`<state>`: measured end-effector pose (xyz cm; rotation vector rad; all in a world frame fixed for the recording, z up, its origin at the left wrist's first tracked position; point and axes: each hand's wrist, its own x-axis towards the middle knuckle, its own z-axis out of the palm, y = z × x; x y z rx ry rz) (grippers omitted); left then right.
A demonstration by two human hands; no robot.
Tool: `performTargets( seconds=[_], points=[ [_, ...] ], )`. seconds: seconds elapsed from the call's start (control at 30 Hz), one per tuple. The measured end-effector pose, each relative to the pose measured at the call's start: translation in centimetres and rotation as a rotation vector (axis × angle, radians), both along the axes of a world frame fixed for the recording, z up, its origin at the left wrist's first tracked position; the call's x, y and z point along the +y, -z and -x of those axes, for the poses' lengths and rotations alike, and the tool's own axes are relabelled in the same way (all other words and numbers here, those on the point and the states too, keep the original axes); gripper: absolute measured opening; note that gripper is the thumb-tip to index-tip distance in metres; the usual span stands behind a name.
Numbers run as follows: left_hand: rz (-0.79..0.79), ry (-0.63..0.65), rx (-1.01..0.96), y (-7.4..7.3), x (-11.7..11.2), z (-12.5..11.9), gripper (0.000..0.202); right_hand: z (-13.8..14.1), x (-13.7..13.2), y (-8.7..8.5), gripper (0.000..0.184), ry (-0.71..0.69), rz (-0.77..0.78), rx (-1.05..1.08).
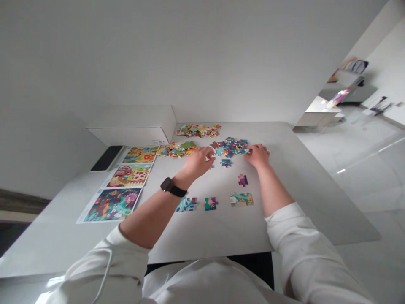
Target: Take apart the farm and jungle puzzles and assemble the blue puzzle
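My left hand point(200, 161) hovers at the left end of a pile of dark blue and purple puzzle pieces point(230, 147). Its fingers are bent, with a gap between thumb and forefinger. At the pile's right end, my right hand point(258, 156) has its fingertips closed on a puzzle piece point(248, 151). Between the hands lies a loose blue piece point(226, 163), and a purple piece point(242, 180) is lower down. Nearer me are joined pieces point(241, 199), a teal and pink piece point(210, 203), and leaf-patterned pieces point(187, 204) partly behind my left wrist.
Two more piles, yellow-green pieces point(177, 149) and pale mixed pieces point(198, 130), lie farther back. On the left are a sheet with three printed pictures point(114, 204), a dark phone-like object point(106, 158) and a white box point(129, 134). A wall borders the table's point(316, 190) far edge.
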<state>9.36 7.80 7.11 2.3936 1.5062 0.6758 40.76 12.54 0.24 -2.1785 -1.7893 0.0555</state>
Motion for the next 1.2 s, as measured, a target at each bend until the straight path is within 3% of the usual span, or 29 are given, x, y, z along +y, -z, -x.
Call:
performTargets(
  seconds=[0.23,0.4,0.67,1.07,1.13,1.2],
  points=[
    [0.061,-0.021,0.194,2.7,5.9,-6.0,0.046,-0.4,0.2,0.5,0.044,0.094,-0.011,0.077],
    [0.126,-0.035,0.296,3.8,8.0,-7.9,0.039,-0.1,0.6,0.7,0.042,0.12,-0.091,0.142],
    [0.235,-0.059,0.123,3.3,10.4,-7.1,0.02,-0.2,1.4,1.3,0.034,0.159,-0.156,0.204],
    [0.292,-0.175,0.007,3.3,11.7,-5.7,0.019,-0.2,1.5,1.2,0.03,0.153,-0.145,0.215],
    [0.358,-0.21,-0.022,3.0,11.8,-5.2,0.021,0.0,1.5,0.9,0.031,0.091,-0.178,0.217],
    [0.418,-0.231,-0.039,2.7,11.8,-4.8,0.023,0.4,1.4,0.6,0.033,-0.072,-0.213,0.22]
  ],
)
